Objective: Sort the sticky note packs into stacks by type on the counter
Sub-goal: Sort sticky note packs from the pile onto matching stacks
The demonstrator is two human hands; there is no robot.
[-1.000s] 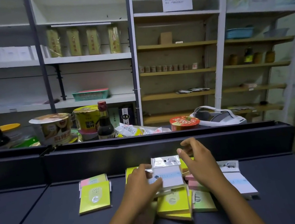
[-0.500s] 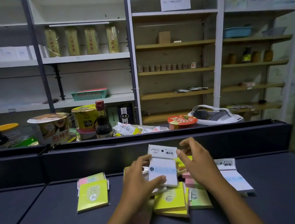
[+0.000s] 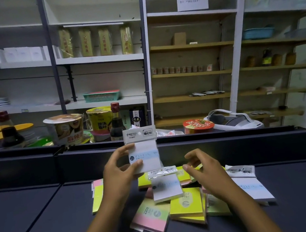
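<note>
My left hand pinches a white sticky note pack by its left edge, upright above the mixed pile on the dark counter. My right hand hovers just beside it, fingers loosely curled, holding nothing. The pack seems light and stiff as a block, though its clear wrapper looks slippery and the header flap floppy, so I judge the pad's edges the better hold

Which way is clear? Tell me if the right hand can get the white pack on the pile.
Probably yes: the right hand is free, hovering beside the white pack, which lies uncovered atop the pile; the left hand holds another.
</note>
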